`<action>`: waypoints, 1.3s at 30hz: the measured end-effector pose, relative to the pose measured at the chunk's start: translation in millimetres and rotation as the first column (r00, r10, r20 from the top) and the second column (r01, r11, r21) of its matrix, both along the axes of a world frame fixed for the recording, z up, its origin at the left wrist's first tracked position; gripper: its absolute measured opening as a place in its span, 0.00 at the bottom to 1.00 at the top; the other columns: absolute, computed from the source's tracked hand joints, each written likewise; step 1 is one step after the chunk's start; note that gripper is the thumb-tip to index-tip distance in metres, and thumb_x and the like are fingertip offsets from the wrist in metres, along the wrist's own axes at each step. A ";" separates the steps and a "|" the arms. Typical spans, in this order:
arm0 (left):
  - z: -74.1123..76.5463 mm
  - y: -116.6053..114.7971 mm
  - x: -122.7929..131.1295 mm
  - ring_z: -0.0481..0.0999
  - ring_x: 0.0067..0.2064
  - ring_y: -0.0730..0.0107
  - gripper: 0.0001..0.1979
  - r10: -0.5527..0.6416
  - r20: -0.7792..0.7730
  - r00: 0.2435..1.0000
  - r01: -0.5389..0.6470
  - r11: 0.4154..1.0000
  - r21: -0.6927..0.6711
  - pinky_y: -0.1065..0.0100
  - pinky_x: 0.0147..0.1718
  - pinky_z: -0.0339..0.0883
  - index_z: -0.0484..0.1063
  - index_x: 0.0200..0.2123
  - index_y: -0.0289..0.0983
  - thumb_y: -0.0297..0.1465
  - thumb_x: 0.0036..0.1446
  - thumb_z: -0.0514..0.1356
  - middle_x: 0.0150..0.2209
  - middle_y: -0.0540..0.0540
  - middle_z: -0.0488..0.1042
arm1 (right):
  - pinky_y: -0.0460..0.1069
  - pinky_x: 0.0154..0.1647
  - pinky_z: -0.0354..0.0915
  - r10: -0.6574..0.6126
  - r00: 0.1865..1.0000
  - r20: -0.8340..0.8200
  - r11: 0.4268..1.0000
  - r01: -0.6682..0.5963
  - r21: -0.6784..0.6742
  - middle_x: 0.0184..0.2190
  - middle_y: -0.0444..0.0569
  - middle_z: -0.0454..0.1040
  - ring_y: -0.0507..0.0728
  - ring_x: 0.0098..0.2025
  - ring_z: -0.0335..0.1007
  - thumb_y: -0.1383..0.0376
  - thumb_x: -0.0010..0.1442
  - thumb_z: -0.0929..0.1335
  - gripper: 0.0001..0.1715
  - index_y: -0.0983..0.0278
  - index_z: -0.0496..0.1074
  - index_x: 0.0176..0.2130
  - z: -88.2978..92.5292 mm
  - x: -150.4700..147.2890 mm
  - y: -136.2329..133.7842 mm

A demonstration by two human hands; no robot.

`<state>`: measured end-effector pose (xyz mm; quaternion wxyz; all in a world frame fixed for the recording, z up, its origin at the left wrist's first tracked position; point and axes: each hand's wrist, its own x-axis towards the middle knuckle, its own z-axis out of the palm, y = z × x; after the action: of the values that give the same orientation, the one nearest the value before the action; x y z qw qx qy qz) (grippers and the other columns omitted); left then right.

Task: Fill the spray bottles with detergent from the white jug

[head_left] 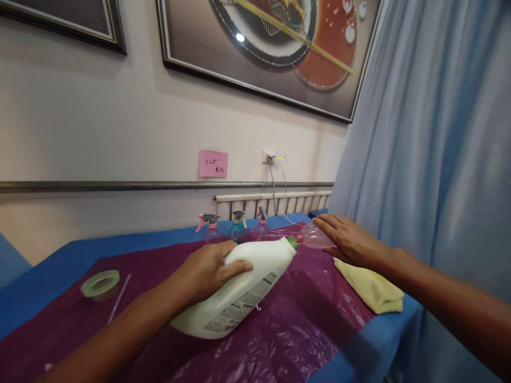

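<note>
Down the whole right of frame: pale blue curtain (431, 133). Across top centre, large framed picture (271, 48); at upper left, second frame (64, 21). Over the lower half, blue table cover (131, 242), with purple plastic sheet (279, 330) spread on top of it.

Lower centre: white jug (243, 287), tipped on its side, base on the purple plastic sheet, open mouth raised toward centre right. Printed label along its lower flank, small text, too fine to read; a few dark capitals near the shoulder, not made out.

Over the jug's upper side, left hand (209, 268), clamped, fingers wrapped round the body. Centre right: right hand (349, 239), fingers curled over a small clear bottle (315, 236) lying sideways, neck meeting the jug's mouth.

Just below the right wrist, folded yellow cloth (371, 287) near the table edge. Behind the jug, three spray bottles (237, 226) in a row, pink and grey triggers. Lower left: green tape roll (100, 283), thin white stick (118, 298) beside it. On the wall at centre, pink note (213, 163), handwritten "32" plus characters not legible.
</note>
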<state>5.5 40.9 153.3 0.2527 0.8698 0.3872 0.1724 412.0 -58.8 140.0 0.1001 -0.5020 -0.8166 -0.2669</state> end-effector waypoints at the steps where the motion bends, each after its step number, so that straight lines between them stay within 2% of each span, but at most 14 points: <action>1: 0.0 -0.3 0.1 0.81 0.41 0.54 0.26 0.002 0.000 1.000 -0.002 1.000 -0.001 0.63 0.35 0.61 0.78 0.40 0.41 0.59 0.62 0.62 0.39 0.45 0.84 | 0.71 0.68 0.70 -0.001 1.000 0.000 1.000 0.001 0.003 0.68 0.68 0.73 0.75 0.67 0.71 0.65 0.67 0.72 0.50 0.65 0.54 0.80 -0.4 0.3 0.2; 9: -2.1 1.0 0.1 0.80 0.40 0.55 0.27 -0.003 0.008 1.000 0.003 1.000 0.005 0.63 0.35 0.61 0.78 0.40 0.40 0.60 0.62 0.62 0.38 0.44 0.84 | 0.71 0.68 0.70 -0.018 0.999 0.044 1.000 0.018 0.005 0.68 0.69 0.73 0.76 0.67 0.71 0.64 0.68 0.71 0.46 0.66 0.55 0.78 0.3 0.7 1.0; 17: -1.5 1.4 0.5 0.81 0.40 0.53 0.28 0.002 -0.002 1.000 -0.002 1.000 0.004 0.62 0.35 0.61 0.77 0.39 0.41 0.61 0.61 0.62 0.38 0.45 0.84 | 0.71 0.68 0.70 -0.024 0.999 0.036 1.000 0.024 0.010 0.68 0.68 0.73 0.76 0.68 0.71 0.64 0.67 0.72 0.48 0.65 0.55 0.78 2.2 -1.1 -0.7; 25: -1.3 1.7 0.7 0.81 0.40 0.54 0.27 0.007 -0.011 1.000 -0.007 1.000 0.000 0.62 0.35 0.61 0.77 0.39 0.41 0.60 0.60 0.62 0.39 0.45 0.84 | 0.70 0.67 0.72 -0.027 0.998 0.057 1.000 0.026 0.014 0.67 0.67 0.73 0.75 0.67 0.71 0.64 0.69 0.71 0.43 0.65 0.57 0.77 5.0 -2.7 -2.3; 29: -2.1 1.8 0.7 0.81 0.40 0.55 0.27 0.004 -0.004 1.000 -0.004 1.000 0.011 0.62 0.35 0.61 0.77 0.39 0.41 0.60 0.61 0.62 0.39 0.45 0.84 | 0.71 0.67 0.71 -0.020 0.998 0.052 1.000 0.020 0.013 0.67 0.66 0.73 0.75 0.67 0.71 0.63 0.69 0.72 0.44 0.62 0.56 0.77 6.5 -3.1 -2.5; 39: 0.3 -0.6 1.2 0.81 0.41 0.54 0.27 0.008 -0.016 1.000 -0.007 0.999 0.031 0.63 0.35 0.61 0.77 0.39 0.41 0.60 0.61 0.62 0.39 0.45 0.84 | 0.70 0.67 0.71 -0.026 0.997 0.077 1.000 0.025 0.008 0.67 0.67 0.73 0.74 0.67 0.71 0.63 0.70 0.72 0.44 0.64 0.56 0.77 9.0 -4.9 -2.2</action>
<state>6.8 40.3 153.6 0.2354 0.8734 0.3898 0.1724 407.1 -61.0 148.9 0.0668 -0.5012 -0.8125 -0.2901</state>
